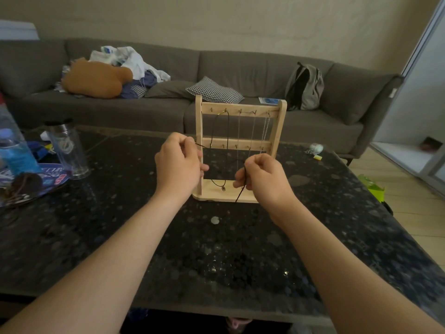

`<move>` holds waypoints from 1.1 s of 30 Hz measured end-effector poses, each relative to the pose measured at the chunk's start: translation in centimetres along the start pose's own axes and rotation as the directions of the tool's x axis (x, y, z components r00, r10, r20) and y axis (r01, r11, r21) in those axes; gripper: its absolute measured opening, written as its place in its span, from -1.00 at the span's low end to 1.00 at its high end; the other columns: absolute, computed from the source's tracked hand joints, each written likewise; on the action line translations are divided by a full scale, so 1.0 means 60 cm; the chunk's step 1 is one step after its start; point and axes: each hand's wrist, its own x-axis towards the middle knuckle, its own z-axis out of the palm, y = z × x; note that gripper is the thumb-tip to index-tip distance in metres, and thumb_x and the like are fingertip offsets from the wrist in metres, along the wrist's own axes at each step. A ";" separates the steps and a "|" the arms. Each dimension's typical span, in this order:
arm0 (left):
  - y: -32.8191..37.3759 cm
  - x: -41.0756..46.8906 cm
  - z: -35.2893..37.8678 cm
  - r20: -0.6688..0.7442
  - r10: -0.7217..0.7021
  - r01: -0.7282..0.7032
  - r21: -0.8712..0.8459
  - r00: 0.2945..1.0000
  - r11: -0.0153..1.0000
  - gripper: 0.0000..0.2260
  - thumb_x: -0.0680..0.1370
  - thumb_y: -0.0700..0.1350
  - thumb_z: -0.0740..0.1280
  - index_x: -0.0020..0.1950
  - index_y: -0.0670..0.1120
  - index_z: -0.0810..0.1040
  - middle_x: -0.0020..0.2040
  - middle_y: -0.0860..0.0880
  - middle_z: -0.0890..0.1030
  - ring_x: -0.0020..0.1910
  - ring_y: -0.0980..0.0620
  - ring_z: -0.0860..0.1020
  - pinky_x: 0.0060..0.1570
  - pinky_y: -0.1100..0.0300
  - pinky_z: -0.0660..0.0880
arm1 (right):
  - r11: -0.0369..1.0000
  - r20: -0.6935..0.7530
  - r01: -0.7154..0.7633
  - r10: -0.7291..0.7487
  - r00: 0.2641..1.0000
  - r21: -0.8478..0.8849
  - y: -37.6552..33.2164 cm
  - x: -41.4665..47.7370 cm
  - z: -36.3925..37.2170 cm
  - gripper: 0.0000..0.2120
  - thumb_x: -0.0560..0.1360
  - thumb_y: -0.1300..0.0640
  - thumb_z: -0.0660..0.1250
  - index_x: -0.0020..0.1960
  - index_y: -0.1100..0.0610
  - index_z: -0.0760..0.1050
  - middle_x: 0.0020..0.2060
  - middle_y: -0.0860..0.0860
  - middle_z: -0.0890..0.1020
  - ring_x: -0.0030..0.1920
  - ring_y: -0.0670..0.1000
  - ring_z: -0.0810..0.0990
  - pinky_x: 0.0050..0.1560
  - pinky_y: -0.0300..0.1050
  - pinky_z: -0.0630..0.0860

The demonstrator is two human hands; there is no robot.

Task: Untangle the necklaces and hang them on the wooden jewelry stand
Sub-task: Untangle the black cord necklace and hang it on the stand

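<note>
Bare forearms, bare left hand (179,162) and right hand (263,180).

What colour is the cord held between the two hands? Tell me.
Black; the head view shows the cord against the pale wooden stand.

Both hands (179,162) (261,175) raised, fingers curled, pinching

A home living room is shown: a long grey fabric sofa (240,66) is spread across the upper frame, loaded with crumpled white and blue clothes (134,62) at upper left, a checked cushion (214,91) and a grey backpack (305,86).
</note>
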 end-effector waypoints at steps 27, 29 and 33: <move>0.026 -0.005 0.015 -0.044 -0.434 0.353 -0.511 0.900 0.784 -0.93 0.81 -0.11 0.11 0.29 -0.02 0.33 0.08 -0.18 0.65 -0.19 -0.05 0.79 -0.09 0.00 0.76 | 0.866 -0.246 -0.486 0.500 0.830 0.119 0.051 0.035 0.000 -0.62 0.78 0.02 0.12 0.52 0.16 0.37 0.01 0.15 0.71 -0.10 0.11 0.76 -0.02 0.05 0.74; 0.029 -0.004 0.013 -0.017 -0.399 0.330 -0.532 0.917 0.780 -0.89 0.82 -0.10 0.09 0.30 -0.05 0.35 0.08 -0.20 0.66 -0.20 -0.06 0.79 -0.10 -0.02 0.77 | 0.873 -0.268 -0.484 0.453 0.850 -0.058 0.058 0.033 -0.008 -0.69 0.73 -0.01 0.25 0.36 0.18 0.47 0.02 0.15 0.71 -0.15 0.06 0.75 -0.14 -0.03 0.73; 0.038 -0.007 0.009 0.090 -0.326 0.323 -0.524 0.941 0.788 -0.81 0.82 -0.08 0.08 0.22 -0.11 0.46 0.05 -0.21 0.68 -0.17 -0.13 0.80 -0.09 -0.06 0.76 | 0.856 -0.249 -0.321 0.235 0.940 -0.404 0.073 0.027 -0.015 -0.79 0.56 0.07 0.45 0.11 0.19 0.60 0.02 0.12 0.70 -0.15 0.03 0.73 -0.17 -0.08 0.71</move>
